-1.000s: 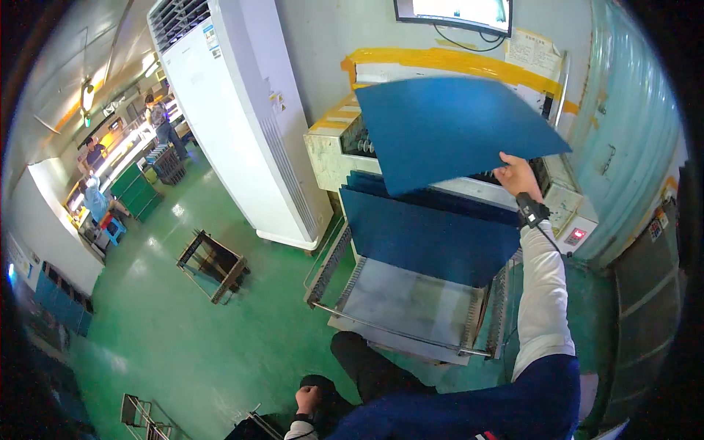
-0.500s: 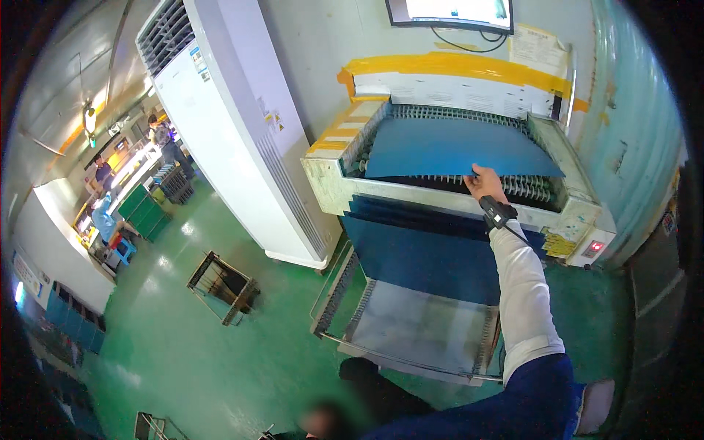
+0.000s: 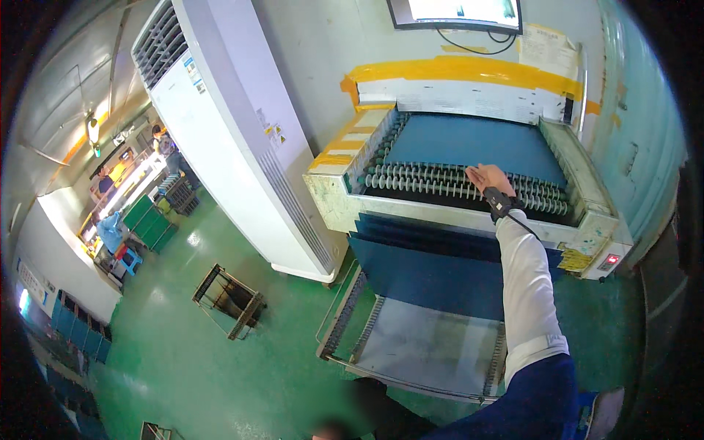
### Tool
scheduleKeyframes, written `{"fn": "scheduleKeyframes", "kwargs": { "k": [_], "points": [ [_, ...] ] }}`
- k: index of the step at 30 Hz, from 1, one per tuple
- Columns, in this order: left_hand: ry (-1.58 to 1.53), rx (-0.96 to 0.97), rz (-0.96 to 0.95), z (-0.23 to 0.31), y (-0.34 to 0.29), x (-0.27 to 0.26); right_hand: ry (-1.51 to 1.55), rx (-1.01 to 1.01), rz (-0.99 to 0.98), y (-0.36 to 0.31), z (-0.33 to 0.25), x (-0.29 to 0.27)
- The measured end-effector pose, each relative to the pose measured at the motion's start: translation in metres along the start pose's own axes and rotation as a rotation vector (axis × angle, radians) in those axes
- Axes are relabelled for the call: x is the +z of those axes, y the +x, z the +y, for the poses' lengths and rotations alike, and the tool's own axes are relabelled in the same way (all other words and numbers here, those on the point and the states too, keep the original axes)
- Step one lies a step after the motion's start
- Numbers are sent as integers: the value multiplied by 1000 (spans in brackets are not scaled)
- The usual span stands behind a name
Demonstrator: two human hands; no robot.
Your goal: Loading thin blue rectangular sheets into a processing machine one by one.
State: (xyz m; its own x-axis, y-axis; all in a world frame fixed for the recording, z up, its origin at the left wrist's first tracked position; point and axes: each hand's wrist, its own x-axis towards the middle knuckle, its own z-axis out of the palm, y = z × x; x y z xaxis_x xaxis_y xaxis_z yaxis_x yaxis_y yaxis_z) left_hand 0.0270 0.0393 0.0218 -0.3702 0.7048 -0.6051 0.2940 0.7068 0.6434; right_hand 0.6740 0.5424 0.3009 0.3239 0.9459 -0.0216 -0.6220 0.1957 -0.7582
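Note:
My right hand reaches over the front rollers of a conveyor machine, palm turned up. Its fingers are stretched out and nothing is in them. A flat blue panel lies on the rollers beyond the fingertips, apart from the hand. Below the machine's front edge, several more blue panels stand in a slotted metal rack, partly behind my right forearm. My left hand does not show; a blurred patch at the lower edge cannot be made out.
A tall white air conditioner stands left of the machine. A small empty-looking rack frame sits on the green floor. A screen hangs above the machine. Several people work at a lit bench far left, near green crates.
My right hand has let go of the blue panel's near edge and opened. The panel has moved away from me, deeper into the machine, uncovering the front rollers.

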Motion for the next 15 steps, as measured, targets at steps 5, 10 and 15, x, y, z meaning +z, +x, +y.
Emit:
{"fn": "scheduleKeyframes", "kwargs": {
  "k": [5,10,15],
  "points": [
    [-241,-209,-81,-21,15,2,8,-53,-24,32,-5,-26],
    [-79,-20,-20,-40,29,8,-867,-402,-421,22,-15,-45],
    [162,48,-53,-7,8,1,-390,-86,-166,-21,-40,-38]
  ]
}}
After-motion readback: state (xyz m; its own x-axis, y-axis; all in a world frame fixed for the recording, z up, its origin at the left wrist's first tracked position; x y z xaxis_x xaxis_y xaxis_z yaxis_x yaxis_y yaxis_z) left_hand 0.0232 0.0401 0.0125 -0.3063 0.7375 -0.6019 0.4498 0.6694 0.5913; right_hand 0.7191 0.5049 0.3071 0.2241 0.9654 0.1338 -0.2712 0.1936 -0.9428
